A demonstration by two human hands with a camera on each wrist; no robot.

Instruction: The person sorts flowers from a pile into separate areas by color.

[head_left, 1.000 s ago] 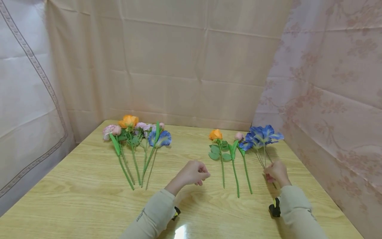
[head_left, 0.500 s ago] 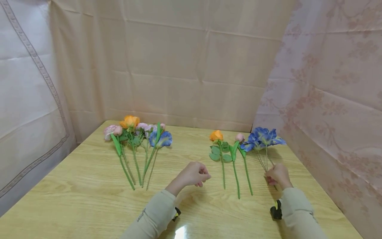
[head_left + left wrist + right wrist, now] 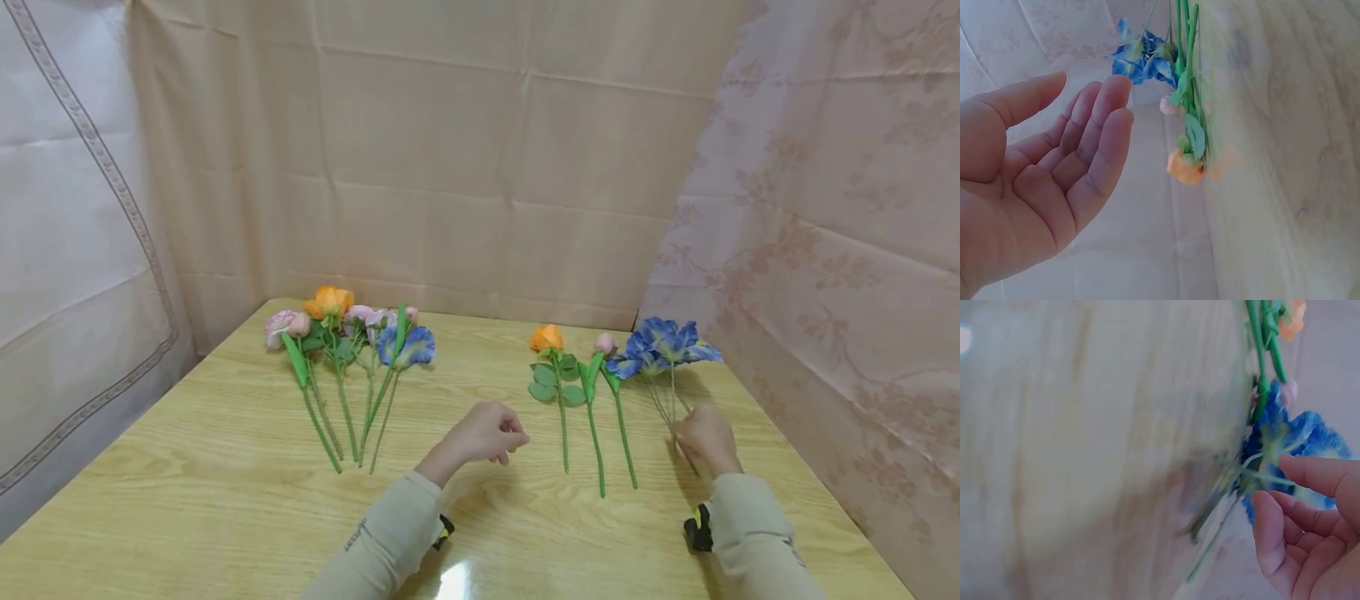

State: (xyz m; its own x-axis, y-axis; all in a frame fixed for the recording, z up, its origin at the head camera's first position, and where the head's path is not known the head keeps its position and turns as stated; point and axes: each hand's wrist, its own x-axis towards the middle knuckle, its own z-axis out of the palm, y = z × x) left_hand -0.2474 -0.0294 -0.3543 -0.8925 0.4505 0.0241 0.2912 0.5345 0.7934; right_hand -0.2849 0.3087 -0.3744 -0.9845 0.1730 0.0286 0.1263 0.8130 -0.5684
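Observation:
Blue iris stems point(image 3: 666, 346) lie at the right end of the table, their flower heads overlapping. Close beside their stems is my right hand point(image 3: 707, 437); in the right wrist view its thumb point(image 3: 1310, 474) and index finger point(image 3: 1269, 531) stand apart, with the blue petals showing through the gap. My left hand point(image 3: 489, 433) hovers over the middle of the table, fingers loosely bent and nothing in them, as the left wrist view shows. Between the hands lie an orange rose point(image 3: 547, 338) with green leaves and two green-leaved stems, with a pink bud point(image 3: 605, 342) at their top.
On the left of the wooden table point(image 3: 225, 517) lies another group of flowers: an orange bloom point(image 3: 328, 302), pink blooms point(image 3: 285, 327), a blue iris point(image 3: 407, 346) and green stems. Beige cloth point(image 3: 465, 167) hangs behind, and patterned cloth point(image 3: 840, 250) at the right.
My right hand has come away slightly to the right from the iris stems it was pinching, and the stems now lie beside its fingers. The left hand has stayed nearly still.

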